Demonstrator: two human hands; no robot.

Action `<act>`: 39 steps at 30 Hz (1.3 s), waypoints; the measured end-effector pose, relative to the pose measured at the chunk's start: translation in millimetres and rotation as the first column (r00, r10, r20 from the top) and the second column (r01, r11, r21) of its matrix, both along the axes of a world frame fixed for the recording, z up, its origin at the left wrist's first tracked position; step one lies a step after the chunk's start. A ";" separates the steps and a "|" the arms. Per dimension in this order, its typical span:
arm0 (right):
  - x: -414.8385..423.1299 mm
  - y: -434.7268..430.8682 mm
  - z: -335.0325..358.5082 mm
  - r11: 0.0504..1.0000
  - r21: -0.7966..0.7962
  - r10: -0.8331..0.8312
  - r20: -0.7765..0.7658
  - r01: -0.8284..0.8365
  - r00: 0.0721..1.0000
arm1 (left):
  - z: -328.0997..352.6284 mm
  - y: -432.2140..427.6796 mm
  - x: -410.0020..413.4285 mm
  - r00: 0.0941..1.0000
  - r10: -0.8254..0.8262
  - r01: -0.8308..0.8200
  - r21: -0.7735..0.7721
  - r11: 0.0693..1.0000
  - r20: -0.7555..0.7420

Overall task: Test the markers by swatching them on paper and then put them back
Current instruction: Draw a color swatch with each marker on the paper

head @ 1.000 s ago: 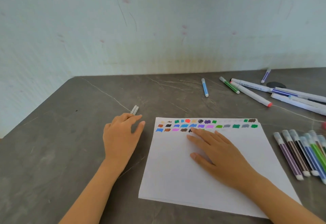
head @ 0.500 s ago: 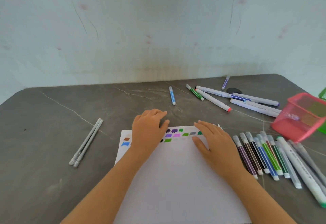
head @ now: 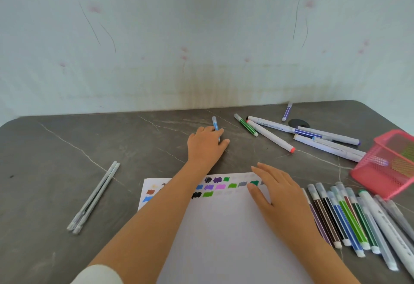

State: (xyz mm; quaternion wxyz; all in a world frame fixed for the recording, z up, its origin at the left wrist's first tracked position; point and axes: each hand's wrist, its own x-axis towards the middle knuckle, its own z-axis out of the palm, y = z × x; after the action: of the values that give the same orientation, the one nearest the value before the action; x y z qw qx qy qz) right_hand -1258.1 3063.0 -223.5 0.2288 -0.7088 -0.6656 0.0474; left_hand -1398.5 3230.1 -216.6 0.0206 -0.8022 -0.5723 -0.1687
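The fingers [head: 212, 130] of the left hand [head: 205, 146] lie lightly bent over the lower end of a slim blue-striped marker [head: 215, 123] on the grey marbled tabletop [head: 67, 149] beyond the paper. They touch it, but whether they actually grip it cannot be told. The right hand [head: 280, 196] rests flat on the white sheet of paper [head: 224, 239], fingers straight and slightly spread, holding nothing, its fingertips at the rows of small colour swatches [head: 220, 186] along the sheet's far edge. Just right of the paper lies a row of capped striped markers [head: 342, 218], side by side, with a pink mesh basket [head: 385, 171] tipped over behind them. Farther back lie a green-striped marker [head: 246, 125], several thick white markers [head: 271, 136] and a small purple marker [head: 287, 111]. Two pale grey pens [head: 94, 196] lie together well left of the paper.
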 end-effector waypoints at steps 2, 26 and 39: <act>-0.2 0.1 0.5 1.000 -0.012 0.005 0.004 -0.005 1.000 | 0.1 4.0 2.0 1.000 0.005 -0.005 -0.007 1.000 -0.004; -12.5 -2.9 -6.0 0.934 0.321 0.164 0.014 -0.160 0.986 | 14.2 -125.4 -44.5 0.692 0.026 0.195 -0.221 0.956 0.722; -10.1 -2.2 -4.4 0.961 0.264 0.180 -0.392 -0.077 0.902 | 6.4 -148.1 -46.6 0.674 -0.048 0.213 -0.131 0.968 0.737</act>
State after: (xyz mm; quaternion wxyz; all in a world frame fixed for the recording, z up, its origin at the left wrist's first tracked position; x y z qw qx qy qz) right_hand -1268.1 3060.8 -227.9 0.4450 -0.6036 -0.6488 0.1294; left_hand -1445.1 3082.0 -210.2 -0.3039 -0.7053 -0.4883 -0.4144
